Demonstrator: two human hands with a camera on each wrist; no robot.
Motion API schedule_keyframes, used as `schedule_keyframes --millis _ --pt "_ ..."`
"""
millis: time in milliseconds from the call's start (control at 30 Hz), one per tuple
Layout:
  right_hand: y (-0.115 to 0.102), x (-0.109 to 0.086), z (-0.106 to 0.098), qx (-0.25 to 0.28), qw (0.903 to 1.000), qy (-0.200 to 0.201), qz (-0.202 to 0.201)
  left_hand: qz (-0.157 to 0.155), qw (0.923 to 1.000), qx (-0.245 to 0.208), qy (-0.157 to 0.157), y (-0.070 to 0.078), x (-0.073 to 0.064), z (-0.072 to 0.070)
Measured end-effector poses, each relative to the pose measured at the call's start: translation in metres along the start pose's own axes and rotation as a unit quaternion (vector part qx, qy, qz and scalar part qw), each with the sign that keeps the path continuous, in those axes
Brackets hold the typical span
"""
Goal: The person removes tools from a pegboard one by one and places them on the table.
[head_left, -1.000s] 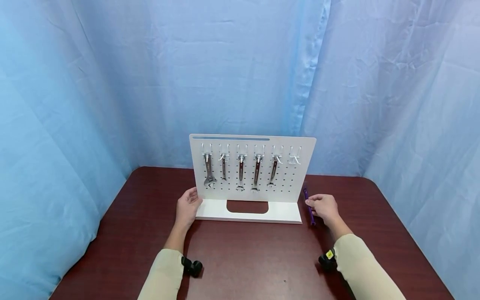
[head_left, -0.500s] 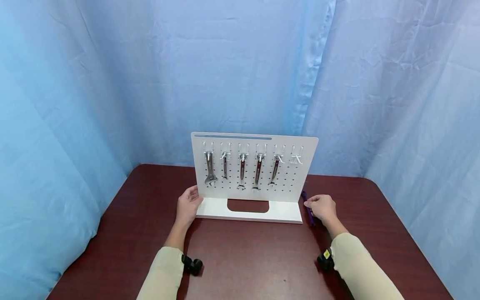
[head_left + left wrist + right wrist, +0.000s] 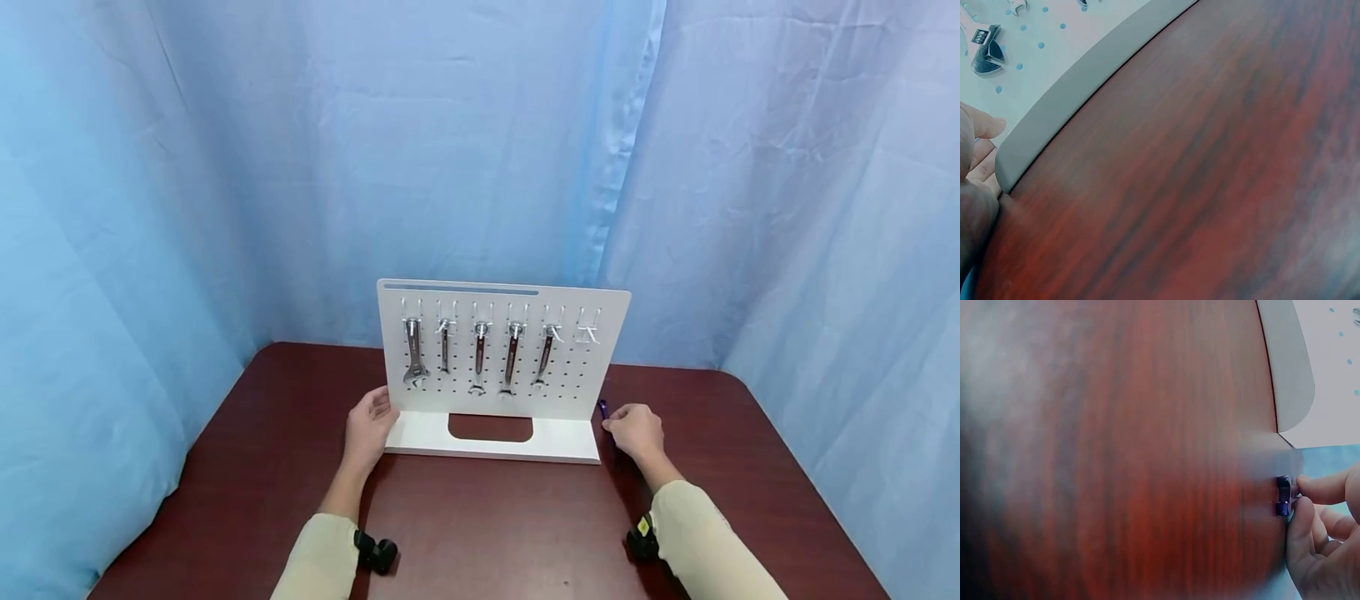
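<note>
In the head view my left hand (image 3: 367,429) holds the left edge of a white pegboard stand (image 3: 566,435). The left wrist view shows its thumb (image 3: 990,125) at the front and the other fingers behind the edge. Just right of the stand, my right hand (image 3: 636,429) pinches a purple wrench (image 3: 603,407) between thumb and fingertips. In the right wrist view the forked end of this wrench (image 3: 1283,497) points at the camera, and the fingers hide its far part. An adjustable wrench (image 3: 415,354) and several silver wrenches (image 3: 480,358) hang on the board's hooks.
The rightmost hook (image 3: 587,333) carries no tool. A dark red wooden table (image 3: 480,517) bears the stand. Blue curtains (image 3: 480,167) enclose the table at the back and sides. Black wrist cameras (image 3: 377,556) sit on both wrists.
The purple wrench has turned in my right hand, and less of it shows in the head view. That hand has come slightly closer to the stand. My left hand keeps its place.
</note>
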State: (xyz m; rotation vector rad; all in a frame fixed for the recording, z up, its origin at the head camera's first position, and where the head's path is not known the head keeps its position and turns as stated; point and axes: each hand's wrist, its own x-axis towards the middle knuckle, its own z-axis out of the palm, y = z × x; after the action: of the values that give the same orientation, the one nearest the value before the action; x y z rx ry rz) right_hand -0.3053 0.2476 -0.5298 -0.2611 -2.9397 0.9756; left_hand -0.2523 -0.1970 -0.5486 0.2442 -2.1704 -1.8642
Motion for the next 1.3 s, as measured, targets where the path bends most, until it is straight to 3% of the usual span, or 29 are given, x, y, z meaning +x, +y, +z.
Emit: schedule_keyframes --millis 233,433,600,733,900,1133,1300 --pt "0.000 0.000 0.003 0.016 0.9997 -0.007 0.018 -0.005 1.0000 -0.001 0.008 0.000 -0.001 -0.001" --pt "0.002 0.000 0.004 0.081 0.9960 -0.016 0.035 0.000 1.0000 -0.004 0.005 0.000 -0.002 -0.002" --pt "0.000 -0.001 0.003 0.134 0.9900 -0.001 0.043 0.000 1.0000 -0.005 0.003 -0.001 -0.001 -0.001" --pt "-0.011 -0.006 0.001 0.201 0.9789 0.038 0.005 0.002 1.0000 -0.003 0.001 0.000 0.000 0.000" --pt "-0.036 -0.017 -0.003 0.281 0.9533 0.079 -0.075 0.009 0.9999 -0.005 0.003 0.003 0.001 0.001" --pt "-0.078 -0.032 -0.011 0.325 0.9292 0.069 -0.163 0.010 0.9999 0.002 0.007 0.002 0.000 0.000" --pt "-0.100 -0.036 -0.009 0.341 0.9179 0.061 -0.194 0.008 1.0000 0.002 0.002 0.000 -0.002 0.001"
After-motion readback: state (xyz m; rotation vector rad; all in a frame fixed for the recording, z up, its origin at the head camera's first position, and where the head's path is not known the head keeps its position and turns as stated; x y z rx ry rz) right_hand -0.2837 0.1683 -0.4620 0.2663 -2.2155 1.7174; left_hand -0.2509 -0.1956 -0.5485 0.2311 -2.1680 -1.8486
